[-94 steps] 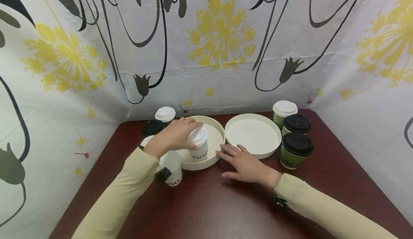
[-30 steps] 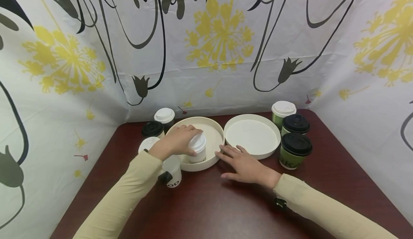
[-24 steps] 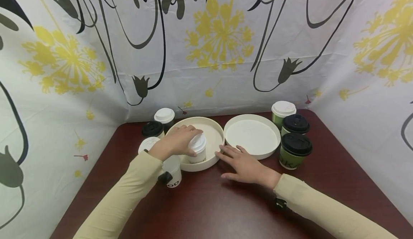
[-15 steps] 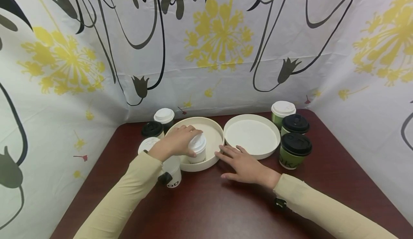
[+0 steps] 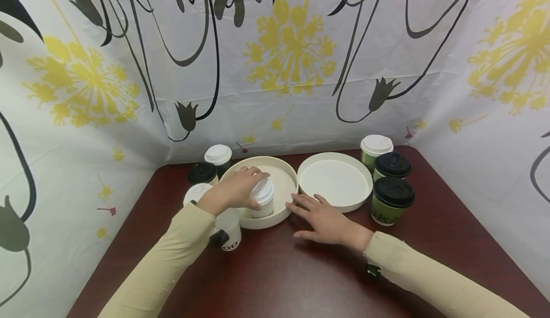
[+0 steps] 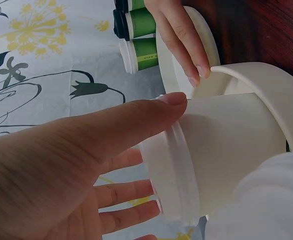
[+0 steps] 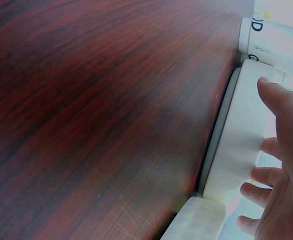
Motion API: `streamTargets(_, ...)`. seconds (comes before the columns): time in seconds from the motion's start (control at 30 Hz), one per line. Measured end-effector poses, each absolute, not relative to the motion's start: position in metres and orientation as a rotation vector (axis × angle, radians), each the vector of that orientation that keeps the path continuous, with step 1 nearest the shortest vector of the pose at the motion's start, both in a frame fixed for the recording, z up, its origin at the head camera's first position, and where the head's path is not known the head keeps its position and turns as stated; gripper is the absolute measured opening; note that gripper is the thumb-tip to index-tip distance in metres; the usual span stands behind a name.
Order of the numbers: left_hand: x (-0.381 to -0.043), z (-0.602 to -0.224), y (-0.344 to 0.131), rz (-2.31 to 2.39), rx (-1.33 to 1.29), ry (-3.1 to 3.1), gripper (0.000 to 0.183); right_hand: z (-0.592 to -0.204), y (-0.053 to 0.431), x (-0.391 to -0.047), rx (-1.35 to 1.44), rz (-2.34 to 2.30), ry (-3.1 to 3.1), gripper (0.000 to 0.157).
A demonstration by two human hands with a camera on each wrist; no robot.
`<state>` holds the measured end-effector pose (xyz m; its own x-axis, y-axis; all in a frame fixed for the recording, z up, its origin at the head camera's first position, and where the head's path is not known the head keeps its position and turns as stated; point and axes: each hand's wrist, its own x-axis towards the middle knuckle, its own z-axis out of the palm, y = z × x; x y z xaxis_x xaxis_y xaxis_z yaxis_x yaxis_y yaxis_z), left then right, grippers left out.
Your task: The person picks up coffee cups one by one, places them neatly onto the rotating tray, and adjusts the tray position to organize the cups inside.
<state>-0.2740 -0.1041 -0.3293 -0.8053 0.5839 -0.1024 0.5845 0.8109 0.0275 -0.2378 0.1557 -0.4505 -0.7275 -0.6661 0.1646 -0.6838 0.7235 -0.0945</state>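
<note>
At the left of the table, a cup with a white plastic lid is mostly covered by the left wrist, its body out of sight. Behind it, a cup with a black plastic lid shows little of its pale body, and farther back stands a white-lidded dark cup, partly blocked. Nearer, the left forearm hides the top of a white paper cup; only "OD" of its lettering reads.

The left hand reaches over, palm down, its thumb and fingers curved round the lid of a white lidded paper cup. This cup stands inside a round cream tray; the front wall hides its base, so contact with the floor is unclear.

The right hand lies low, fingers loosely spread and gripping nothing, tips by the rims where the tray meets a second round cream tray; whether they press is hard to tell.

Rightmost, a white-lidded green cup and a black-lidded cup are each partly covered by the one ahead, frontmost a black-lidded green cup.
</note>
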Motion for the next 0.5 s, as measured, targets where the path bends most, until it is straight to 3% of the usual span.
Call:
streamTargets(0.23, -0.265, -0.321, -0.103, -0.045, 0.998, 2.935, 0.085, -0.452, 0.156, -0.238, 1.104, 0.214, -2.787, 0.076)
streamTargets(0.5, -0.229, -0.308, -0.087, -0.080, 1.098, 2.956, 0.085, -0.452, 0.156, -0.238, 1.102, 0.185, -2.780, 0.077)
